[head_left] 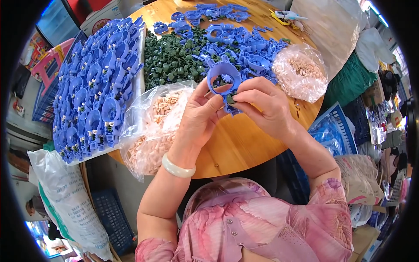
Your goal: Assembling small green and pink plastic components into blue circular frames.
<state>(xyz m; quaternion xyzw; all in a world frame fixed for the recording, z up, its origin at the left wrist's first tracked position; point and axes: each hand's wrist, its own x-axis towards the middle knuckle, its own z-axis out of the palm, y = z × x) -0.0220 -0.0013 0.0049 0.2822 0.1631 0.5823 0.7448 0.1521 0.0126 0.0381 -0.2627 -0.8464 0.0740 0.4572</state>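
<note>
Hands meet at the centre of the frame, over the near half of a round wooden surface (244, 144). The left hand (198, 118) pinches the lower left rim of a blue plastic ring piece (224, 76) between thumb and fingers, and a pale bangle (178, 168) sits on that wrist. The right hand (266, 102) closes its fingertips on the lower part of the same blue piece, where a small dark green part (230, 99) shows between the fingers, touching the blue plastic. The blue ring piece is held upright, just above the surface and in front of the piles behind it.

Behind the hands, in the upper middle of the frame, lies a heap of small green parts (172, 61), and to its right a loose heap of blue pieces (248, 46) of the same kind as the held one. At the left of the frame, finished blue pieces stand packed in rows on a white tray (140, 83); the stacked blue pieces (94, 87) cover nearly all of it. A clear bag of pale pink small parts (152, 131) lies just left of the left hand, and a second such bag (301, 72) lies at the upper right, near the surface's edge.
</note>
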